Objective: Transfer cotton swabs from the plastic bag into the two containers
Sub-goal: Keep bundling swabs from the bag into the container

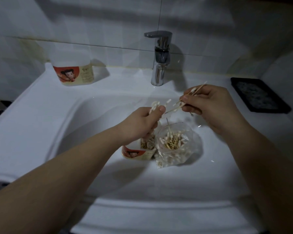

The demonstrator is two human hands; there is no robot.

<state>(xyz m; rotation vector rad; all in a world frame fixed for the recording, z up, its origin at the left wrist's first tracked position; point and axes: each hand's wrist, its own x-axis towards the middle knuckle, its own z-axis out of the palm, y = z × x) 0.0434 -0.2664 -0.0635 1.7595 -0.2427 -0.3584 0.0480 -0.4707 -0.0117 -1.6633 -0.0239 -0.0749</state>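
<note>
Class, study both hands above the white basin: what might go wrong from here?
The right hand pinches a few wooden-stemmed cotton swabs over the white ceramic basin, off to the side of the labelled plastic container; one may fall and miss it. The clear plastic bag lies open in that basin in front of the chrome tap; a drip might wet its swabs.

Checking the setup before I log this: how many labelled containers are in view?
2. The back container stands on the sink ledge, left of the faucet; the front container sits in its basin beside the plastic bag, partly behind the left hand.
</note>
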